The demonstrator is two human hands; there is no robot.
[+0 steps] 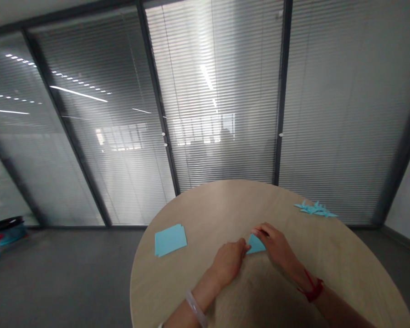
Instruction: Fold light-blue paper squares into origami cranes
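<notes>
A folded sheet of light-blue paper (256, 244) lies on the round wooden table between my hands. Its left corner is pinched by my left hand (230, 259), the fingers closed at the edge. From above, my right hand (272, 240) grips the top of the same paper, thumb and fingers curled together. Parts of the sheet are hidden under my fingers. To the left rests a stack of flat blue paper sheets (171, 240). Toward the far right edge sits a small heap of pointed folded blue paper pieces (316, 209).
The round table (225, 200) stands close to a glass partition with blinds (222, 91). On the grey floor (71, 273) at the far left are blue and red containers or bags (12, 231), too blurred to tell.
</notes>
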